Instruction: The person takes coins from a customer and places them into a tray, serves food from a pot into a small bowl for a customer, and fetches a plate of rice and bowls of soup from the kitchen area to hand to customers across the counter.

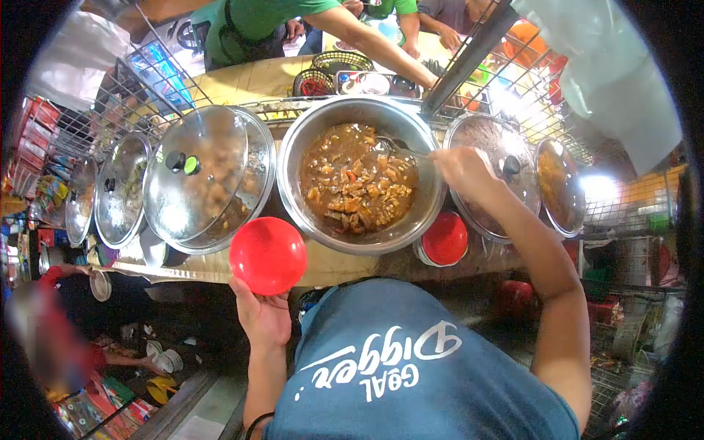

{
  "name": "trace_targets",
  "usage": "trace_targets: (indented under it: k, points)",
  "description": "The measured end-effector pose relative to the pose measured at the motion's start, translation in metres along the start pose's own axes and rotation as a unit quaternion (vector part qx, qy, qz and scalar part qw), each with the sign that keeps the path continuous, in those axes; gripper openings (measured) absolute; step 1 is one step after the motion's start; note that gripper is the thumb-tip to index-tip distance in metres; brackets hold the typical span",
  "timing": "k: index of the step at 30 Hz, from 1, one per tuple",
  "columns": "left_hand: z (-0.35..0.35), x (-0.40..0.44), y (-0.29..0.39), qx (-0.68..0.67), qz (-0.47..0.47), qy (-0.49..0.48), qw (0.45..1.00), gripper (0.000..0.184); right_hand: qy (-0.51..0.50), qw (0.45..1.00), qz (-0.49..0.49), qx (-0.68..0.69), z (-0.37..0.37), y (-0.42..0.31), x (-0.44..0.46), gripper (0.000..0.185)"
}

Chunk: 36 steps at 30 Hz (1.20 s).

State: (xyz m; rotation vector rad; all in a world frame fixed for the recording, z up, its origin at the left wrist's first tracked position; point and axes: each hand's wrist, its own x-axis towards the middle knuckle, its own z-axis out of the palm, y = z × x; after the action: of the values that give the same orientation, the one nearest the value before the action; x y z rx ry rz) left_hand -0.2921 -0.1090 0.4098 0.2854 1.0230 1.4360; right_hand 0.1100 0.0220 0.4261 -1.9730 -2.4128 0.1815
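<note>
A wide metal basin (293, 176) of brown meat stew (359, 176) stands uncovered in front of me. My right hand (467, 174) grips the handle of a metal ladle (396, 145), whose bowl rests in the stew near the basin's right side. My left hand (264, 315) holds up a red bowl (268, 255) from below, at the basin's lower left. Nothing shows inside that bowl. Just right of the basin sits a stack of bowls with a red one (444, 239) on top.
Glass-lidded pots (209, 183) line both sides, including one at right (491, 169). Wire grilles (158, 81) and a metal post (469, 59) rise beyond. A person in green (257, 29) reaches across the far table near baskets (314, 82). Another person in red (55, 337) is at lower left.
</note>
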Motion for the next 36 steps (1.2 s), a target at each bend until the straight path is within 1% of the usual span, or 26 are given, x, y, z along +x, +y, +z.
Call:
trace_targets:
  k: [1,2,5,7,9,11,14,15,17,18,19,20,23,27,29,31,33,35,36]
  points:
    - [0.0,0.001,0.001,-0.001,0.004,0.004,1.0,0.063,0.029,0.998,-0.027,0.048,0.004,-0.004,-0.006,0.02]
    - [0.0,0.002,0.001,-0.001,0.001,0.01,1.0,0.063,0.024,0.998,-0.029,0.049,0.007,-0.008,-0.01,0.02]
    - [-0.004,0.008,0.002,-0.025,0.015,0.023,0.999,0.063,0.002,0.992,-0.042,0.117,0.01,-0.021,-0.014,0.018]
    - [-0.009,0.015,0.001,-0.034,0.021,-0.018,0.999,0.063,-0.011,0.99,-0.045,0.133,0.011,-0.032,-0.016,0.018]
    - [-0.007,0.019,0.001,-0.028,0.021,-0.011,0.999,0.063,-0.022,0.988,-0.044,0.148,0.007,-0.041,-0.017,0.018]
    - [-0.004,0.023,0.002,-0.022,0.021,-0.005,1.0,0.063,-0.077,0.986,-0.039,0.146,0.0,-0.048,-0.015,0.02]
    - [-0.002,0.024,0.004,-0.016,0.022,0.027,0.999,0.063,-0.114,0.975,-0.024,0.187,0.0,-0.052,-0.016,0.022]
    - [0.0,0.025,0.006,-0.014,0.021,0.021,0.999,0.06,-0.118,0.975,-0.022,0.189,0.002,-0.052,-0.016,0.022]
    - [0.004,0.027,0.011,-0.013,0.018,0.014,1.0,0.057,-0.134,0.961,-0.017,0.242,0.003,-0.048,-0.016,0.023]
    - [0.005,0.027,0.015,0.0,-0.01,0.0,1.0,0.054,-0.136,0.96,-0.016,0.243,0.002,-0.046,-0.015,0.023]
    - [0.007,0.028,0.019,0.012,-0.038,-0.014,0.999,0.052,-0.164,0.952,-0.006,0.258,0.0,-0.044,-0.012,0.023]
    - [0.01,0.027,0.022,0.013,-0.039,-0.014,0.999,0.052,-0.191,0.943,0.002,0.272,-0.001,-0.042,-0.01,0.024]
    - [0.016,0.028,0.029,0.006,-0.062,-0.027,0.998,0.047,-0.203,0.938,0.006,0.282,-0.003,-0.038,-0.01,0.023]
    - [0.019,0.029,0.033,0.021,-0.052,-0.053,0.997,0.047,-0.174,0.943,0.016,0.282,0.001,-0.047,-0.01,0.023]
    - [0.02,0.029,0.033,0.033,-0.046,-0.06,0.997,0.047,-0.083,0.982,-0.039,0.166,0.006,-0.059,-0.009,0.023]
    - [0.021,0.03,0.034,0.042,-0.034,-0.079,0.995,0.047,-0.073,0.982,-0.052,0.167,0.009,-0.061,-0.002,0.023]
    - [0.016,0.029,0.034,0.052,-0.032,-0.077,0.995,0.048,-0.068,0.981,-0.064,0.168,0.011,-0.061,0.001,0.023]
    - [0.014,0.028,0.035,0.057,-0.029,-0.077,0.995,0.048,-0.099,0.972,-0.089,0.193,0.005,-0.055,0.003,0.022]
    - [0.015,0.027,0.037,0.054,-0.025,-0.078,0.995,0.047,-0.098,0.972,-0.09,0.192,0.001,-0.053,0.004,0.022]
